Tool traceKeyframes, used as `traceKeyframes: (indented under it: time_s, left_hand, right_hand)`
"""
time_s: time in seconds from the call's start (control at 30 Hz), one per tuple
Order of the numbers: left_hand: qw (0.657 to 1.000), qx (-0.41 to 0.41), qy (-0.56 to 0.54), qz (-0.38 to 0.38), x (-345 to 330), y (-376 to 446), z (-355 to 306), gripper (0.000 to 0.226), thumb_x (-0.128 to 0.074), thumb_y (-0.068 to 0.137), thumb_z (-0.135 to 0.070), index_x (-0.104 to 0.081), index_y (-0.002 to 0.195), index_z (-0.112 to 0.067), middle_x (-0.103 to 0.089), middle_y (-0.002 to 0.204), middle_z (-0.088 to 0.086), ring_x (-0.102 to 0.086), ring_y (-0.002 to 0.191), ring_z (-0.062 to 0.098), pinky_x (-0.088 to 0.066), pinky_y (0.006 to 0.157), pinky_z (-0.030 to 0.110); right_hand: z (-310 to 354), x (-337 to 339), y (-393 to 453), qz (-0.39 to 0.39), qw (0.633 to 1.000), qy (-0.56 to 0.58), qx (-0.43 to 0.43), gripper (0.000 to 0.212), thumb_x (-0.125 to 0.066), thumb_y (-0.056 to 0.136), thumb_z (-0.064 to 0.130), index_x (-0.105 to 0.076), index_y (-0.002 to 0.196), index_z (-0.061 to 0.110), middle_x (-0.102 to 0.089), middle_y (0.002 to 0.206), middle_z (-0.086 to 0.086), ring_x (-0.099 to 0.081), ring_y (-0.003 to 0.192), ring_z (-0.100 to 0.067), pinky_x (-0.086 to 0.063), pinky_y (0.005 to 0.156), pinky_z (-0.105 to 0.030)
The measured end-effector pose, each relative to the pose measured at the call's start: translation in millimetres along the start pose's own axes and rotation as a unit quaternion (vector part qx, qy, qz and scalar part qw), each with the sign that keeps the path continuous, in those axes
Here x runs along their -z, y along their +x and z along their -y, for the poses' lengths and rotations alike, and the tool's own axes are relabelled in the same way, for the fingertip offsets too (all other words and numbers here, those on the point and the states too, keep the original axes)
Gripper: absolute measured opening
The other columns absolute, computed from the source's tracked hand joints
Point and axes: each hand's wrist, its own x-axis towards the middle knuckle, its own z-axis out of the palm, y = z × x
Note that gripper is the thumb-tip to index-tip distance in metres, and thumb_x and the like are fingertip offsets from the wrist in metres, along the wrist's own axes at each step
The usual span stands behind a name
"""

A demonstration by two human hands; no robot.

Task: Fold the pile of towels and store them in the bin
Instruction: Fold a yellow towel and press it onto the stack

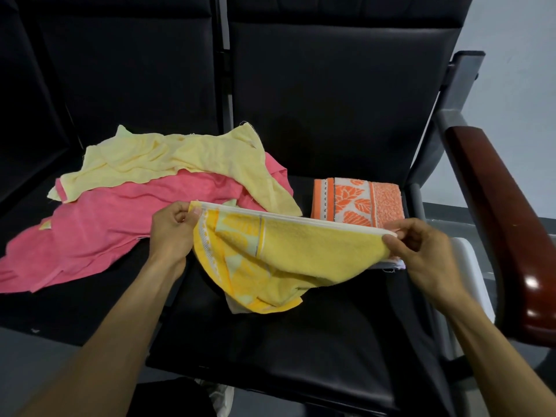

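Observation:
A bright yellow patterned towel (288, 254) hangs doubled over above the black seat. My left hand (173, 233) pinches its top left corner and my right hand (421, 251) pinches its top right corner, so the top edge is stretched between them. Its lower part sags onto the seat cushion. Behind my left hand lies a loose pile: a pale yellow towel (180, 164) on top of a pink towel (120, 224). A folded orange leaf-patterned towel (358, 200) lies on the right seat behind the held towel.
Black padded chairs (331, 100) stand in a row with upright backs. A dark red wooden armrest (496, 221) runs along the right. A white object (469, 272), perhaps a bin, shows between the seat and the armrest. Grey floor lies below.

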Motion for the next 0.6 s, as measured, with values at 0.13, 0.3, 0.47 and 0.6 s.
traceKeyframes:
  time_s: [0.13,0.3,0.47,0.6]
  left_hand:
    - [1.0,-0.01,-0.014,0.005,-0.4,-1.5,-2.8,0.015,-0.058,0.101,-0.008,-0.07,0.093,-0.012,-0.071,0.076,0.0,-0.066,0.06,0.004,-0.055,0.055,0.018]
    - [0.999,-0.027,-0.036,0.002,-2.0,-2.9,-11.5,0.016,-0.056,0.102,-0.008,-0.068,0.092,-0.013,-0.068,0.075,-0.001,-0.063,0.06,0.002,-0.052,0.054,0.017]
    - [0.999,-0.036,-0.035,-0.013,-3.6,-13.8,-22.0,0.018,-0.055,0.104,-0.014,-0.067,0.091,-0.018,-0.069,0.085,0.003,-0.065,0.074,0.012,-0.056,0.068,0.026]
    - [0.998,-0.055,-0.013,-0.02,4.5,-24.5,-45.4,0.018,-0.054,0.104,-0.016,-0.069,0.095,-0.012,-0.07,0.088,0.004,-0.066,0.081,0.016,-0.055,0.073,0.029]
  right_hand:
    - [-2.2,-3.1,1.7,-0.021,0.999,-0.013,-0.022,0.006,-0.071,0.09,0.01,-0.073,0.085,0.014,-0.072,0.08,-0.003,-0.064,0.067,-0.001,-0.05,0.06,-0.009]
    - [2.1,-5.8,2.6,-0.075,0.992,0.071,-0.065,0.011,-0.071,0.09,0.015,-0.07,0.085,0.005,-0.072,0.085,-0.01,-0.069,0.077,-0.019,-0.054,0.065,-0.024]
    - [18.1,-7.5,-11.3,-0.133,0.986,0.087,-0.04,0.012,-0.064,0.097,0.013,-0.069,0.09,0.006,-0.071,0.084,-0.01,-0.066,0.07,-0.008,-0.053,0.065,-0.021]
    - [42.2,1.0,-19.2,-0.171,0.981,0.083,-0.032,0.013,-0.064,0.096,0.013,-0.069,0.084,0.012,-0.072,0.083,-0.007,-0.067,0.08,-0.022,-0.056,0.079,-0.037]
